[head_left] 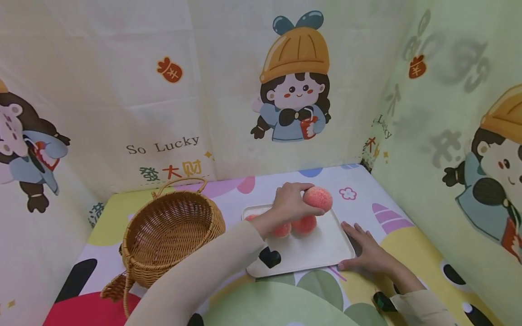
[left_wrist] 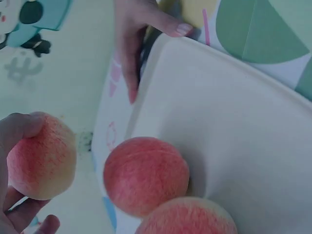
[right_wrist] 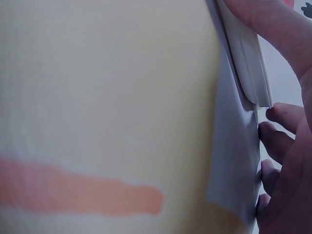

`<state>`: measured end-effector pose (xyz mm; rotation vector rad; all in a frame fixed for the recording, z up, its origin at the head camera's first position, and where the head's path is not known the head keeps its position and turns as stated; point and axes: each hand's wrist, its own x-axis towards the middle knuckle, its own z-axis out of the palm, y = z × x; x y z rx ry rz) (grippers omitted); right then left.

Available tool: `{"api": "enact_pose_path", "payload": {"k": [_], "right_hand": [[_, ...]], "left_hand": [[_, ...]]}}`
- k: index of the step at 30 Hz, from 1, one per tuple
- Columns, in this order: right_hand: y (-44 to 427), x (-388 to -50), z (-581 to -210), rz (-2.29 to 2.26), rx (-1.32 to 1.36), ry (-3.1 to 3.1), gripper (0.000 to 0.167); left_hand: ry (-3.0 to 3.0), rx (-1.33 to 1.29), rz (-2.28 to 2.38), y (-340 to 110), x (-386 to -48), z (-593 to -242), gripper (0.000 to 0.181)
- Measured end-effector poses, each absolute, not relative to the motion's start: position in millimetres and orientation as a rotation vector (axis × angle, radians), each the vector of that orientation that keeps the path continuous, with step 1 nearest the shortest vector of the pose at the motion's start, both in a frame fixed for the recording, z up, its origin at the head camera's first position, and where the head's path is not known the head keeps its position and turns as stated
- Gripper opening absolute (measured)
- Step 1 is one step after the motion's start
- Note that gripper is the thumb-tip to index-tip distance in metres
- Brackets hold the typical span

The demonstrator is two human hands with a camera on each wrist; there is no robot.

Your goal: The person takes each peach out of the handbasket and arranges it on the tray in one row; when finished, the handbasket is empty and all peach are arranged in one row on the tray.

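Note:
My left hand point(head_left: 287, 203) holds a pink peach point(head_left: 319, 199) between thumb and fingers, raised over the far right part of a white tray point(head_left: 322, 246). Beneath it on the tray sit more peaches: one point(head_left: 305, 225) just below the held one, another point(head_left: 281, 230) beside it, and a third partly hidden behind my wrist. In the left wrist view the held peach point(left_wrist: 44, 161) is apart from the peaches on the tray. My right hand point(head_left: 367, 251) rests at the tray's right edge, fingers spread, with the thumb near its front corner.
To the left of the tray stands a round wicker basket point(head_left: 175, 235) with a handle and its inside visible. A colourful printed cloth point(head_left: 228, 271) covers the table. Cartoon-printed curtains point(head_left: 228, 90) rise at the back and sides.

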<state>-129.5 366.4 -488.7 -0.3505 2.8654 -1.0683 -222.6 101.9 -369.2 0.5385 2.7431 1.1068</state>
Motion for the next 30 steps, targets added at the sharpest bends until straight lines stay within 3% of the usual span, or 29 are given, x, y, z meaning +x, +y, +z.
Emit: {"api": "enact_pose_path", "payload": {"k": [10, 30], "right_hand": [[363, -127, -487, -1.053, -0.401, 2.910, 0.113], [364, -128, -488, -1.029, -0.376, 2.904, 0.111]], "left_hand": [[2.944, 0.725, 0.706, 145, -232, -398, 0.072], [3.063, 0.746, 0.279, 167, -232, -441, 0.072]]}}
